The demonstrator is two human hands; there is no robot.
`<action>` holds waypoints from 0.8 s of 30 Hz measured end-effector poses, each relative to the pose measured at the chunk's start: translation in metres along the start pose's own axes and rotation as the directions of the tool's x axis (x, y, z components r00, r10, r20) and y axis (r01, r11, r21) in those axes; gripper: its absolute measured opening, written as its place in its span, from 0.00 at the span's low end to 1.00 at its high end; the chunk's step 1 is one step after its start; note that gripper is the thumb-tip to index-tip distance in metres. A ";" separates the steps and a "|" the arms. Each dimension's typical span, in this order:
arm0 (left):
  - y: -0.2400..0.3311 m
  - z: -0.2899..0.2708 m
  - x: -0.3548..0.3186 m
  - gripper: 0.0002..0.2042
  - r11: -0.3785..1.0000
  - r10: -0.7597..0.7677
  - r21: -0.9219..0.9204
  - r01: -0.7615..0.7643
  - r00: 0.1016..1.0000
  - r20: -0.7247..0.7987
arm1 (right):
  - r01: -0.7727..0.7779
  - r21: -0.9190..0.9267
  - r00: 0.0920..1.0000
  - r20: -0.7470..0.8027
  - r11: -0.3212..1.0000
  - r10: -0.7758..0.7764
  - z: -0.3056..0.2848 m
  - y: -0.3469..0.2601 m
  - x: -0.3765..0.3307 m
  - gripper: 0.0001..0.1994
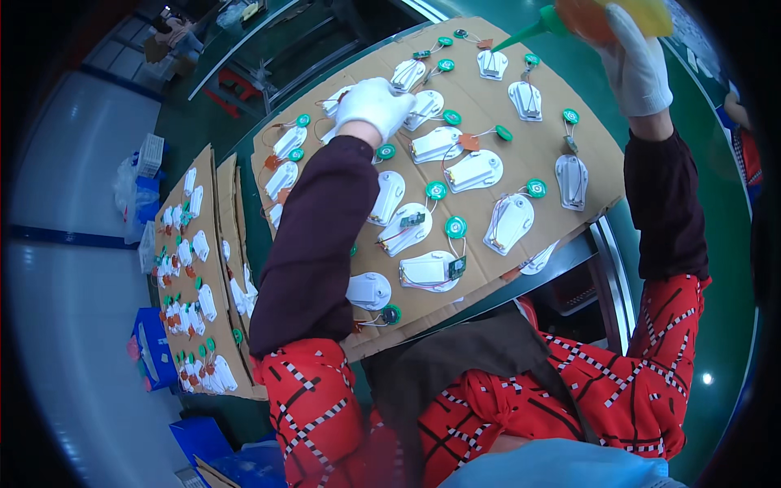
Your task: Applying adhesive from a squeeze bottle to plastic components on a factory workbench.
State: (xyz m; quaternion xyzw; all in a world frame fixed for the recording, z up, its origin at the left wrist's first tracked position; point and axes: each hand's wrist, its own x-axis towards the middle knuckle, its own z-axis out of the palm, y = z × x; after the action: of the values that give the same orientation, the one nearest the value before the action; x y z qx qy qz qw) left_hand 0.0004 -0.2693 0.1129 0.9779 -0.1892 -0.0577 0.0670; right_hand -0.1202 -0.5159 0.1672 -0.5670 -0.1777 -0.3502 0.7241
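My right hand (639,71), in a white glove, is closed around a squeeze bottle (584,19) with yellow-orange contents, held up at the far right. Its long green nozzle (530,31) slants down to the left, with the tip at a white plastic housing (491,65); I cannot tell whether they touch. At the far left of the cardboard sheet (543,154), my gloved left hand (373,106) rests among white housings, beside one of them (425,109). Its fingers are mostly hidden. Several housings bear wires, green round discs (456,227) and small circuit boards (458,267).
To the left stands another cardboard sheet (213,268) carrying rows of similar white parts. Blue bins (154,346) sit beyond it. A metal frame (612,281) runs under the front right edge of the cardboard. A red stool (234,91) stands at the back left.
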 end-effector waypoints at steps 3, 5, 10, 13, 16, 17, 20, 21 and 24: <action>0.017 0.009 0.018 0.21 0.990 -0.050 0.138 0.030 0.989 0.142 | -0.081 0.020 0.996 0.039 0.997 0.080 0.004 0.020 0.006 0.18; 0.016 0.023 0.033 0.18 0.989 -0.037 0.144 0.023 0.995 0.093 | -0.147 0.887 0.867 0.329 0.437 -0.375 0.004 0.069 0.024 0.19; 0.001 0.042 0.050 0.17 0.985 -0.022 0.170 0.012 0.998 0.062 | -0.178 -0.019 0.979 0.098 0.984 0.179 0.022 0.031 0.011 0.17; 0.008 0.037 0.044 0.16 0.999 -0.039 0.034 0.039 0.999 0.009 | -0.162 -0.067 0.975 0.142 0.985 0.170 0.022 0.035 0.016 0.18; -0.025 0.039 0.050 0.13 0.990 0.105 -0.104 -0.099 0.993 0.051 | -0.186 -0.071 0.971 0.137 0.980 0.194 0.033 0.038 0.016 0.19; -0.042 0.045 0.057 0.12 0.970 0.237 0.064 -0.235 0.971 -0.027 | -0.185 -0.062 0.971 0.142 0.981 0.192 0.036 0.040 0.017 0.19; -0.043 0.050 0.057 0.13 0.872 -0.018 -0.489 0.039 0.999 0.048 | -0.246 -0.121 0.951 0.162 0.962 0.263 0.035 0.057 0.017 0.20; -0.038 0.046 0.054 0.13 0.871 -0.017 -0.490 0.038 0.999 0.047 | -0.256 -0.119 0.948 0.162 0.959 0.273 0.035 0.061 0.018 0.20; -0.020 0.031 0.042 0.16 0.919 -0.064 -0.381 0.098 0.993 0.103 | -0.255 -0.120 0.949 0.156 0.959 0.272 0.039 0.069 0.017 0.20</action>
State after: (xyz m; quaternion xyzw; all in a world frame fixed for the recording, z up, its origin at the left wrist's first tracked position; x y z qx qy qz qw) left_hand 0.0423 -0.2700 0.0760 0.9491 -0.1363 -0.1395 0.2472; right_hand -0.0537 -0.4768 0.1418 -0.6485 -0.1443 -0.2085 0.7177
